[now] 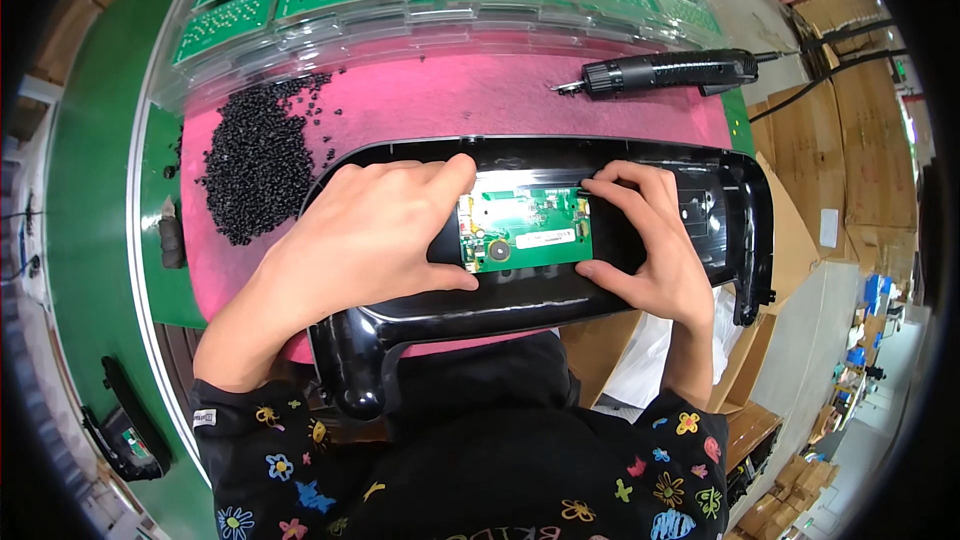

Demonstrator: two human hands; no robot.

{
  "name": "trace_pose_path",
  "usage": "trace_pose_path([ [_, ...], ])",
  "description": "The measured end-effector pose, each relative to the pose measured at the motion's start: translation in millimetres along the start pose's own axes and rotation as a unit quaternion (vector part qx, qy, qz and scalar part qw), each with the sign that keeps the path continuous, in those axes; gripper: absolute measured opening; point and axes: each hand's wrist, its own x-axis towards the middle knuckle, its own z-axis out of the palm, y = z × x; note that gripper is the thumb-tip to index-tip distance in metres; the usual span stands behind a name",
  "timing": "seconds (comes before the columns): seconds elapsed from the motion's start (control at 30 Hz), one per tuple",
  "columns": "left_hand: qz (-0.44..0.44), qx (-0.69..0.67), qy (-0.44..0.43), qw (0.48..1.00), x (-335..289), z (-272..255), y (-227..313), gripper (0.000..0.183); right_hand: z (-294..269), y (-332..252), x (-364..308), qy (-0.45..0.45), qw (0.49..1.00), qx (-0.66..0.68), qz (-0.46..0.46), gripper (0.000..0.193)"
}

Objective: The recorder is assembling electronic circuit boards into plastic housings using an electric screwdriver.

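Observation:
Between my two hands is a green circuit board (pixel 540 230) with small parts, a round component and a white label on it. My left hand (pixel 385 230) grips its left end, thumb at the lower corner and fingers at the upper one. On the right end, my right hand (pixel 655 240) pinches the board the same way. Under the board lies a glossy black plastic housing (pixel 480 315), its hollow side up and its curved ends pointing toward me. Whether the board rests on the housing or hovers just over it, I cannot tell.
A pink mat (pixel 430 90) covers the bench. Small black screws (pixel 260 160) are heaped at left. A black electric screwdriver (pixel 670 72) lies at the back right. Clear trays (pixel 440 15) of green boards stand behind. Another black housing (pixel 125 425) sits far left; cardboard boxes (pixel 830 140) are at right.

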Motion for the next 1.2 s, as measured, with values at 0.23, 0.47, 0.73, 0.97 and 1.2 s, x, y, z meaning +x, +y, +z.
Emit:
trace_pose_path([
  [0.23,-0.030,-0.021,-0.048,0.998,-4,-6,1,0.069,-4,-9,0,-0.023,1.000,-0.006,0.018,0.073],
  [0.47,-0.036,-0.041,-0.063,0.997,-7,-3,-7,0.081,-33,7,9,0.202,0.977,-0.025,0.065,0.047],
  [0.73,-0.045,-0.018,-0.029,0.998,-9,0,-3,0.065,-92,90,56,0.197,0.938,0.157,0.237,0.049],
  [0.97,-0.062,-0.022,-0.037,0.997,-8,-1,-3,0.059,-35,33,108,0.404,0.874,0.268,0.014,0.099],
  [1.2,-0.018,-0.038,0.052,0.998,-7,7,-6,0.047,-25,15,146,0.246,0.825,0.507,0.027,0.058],
])
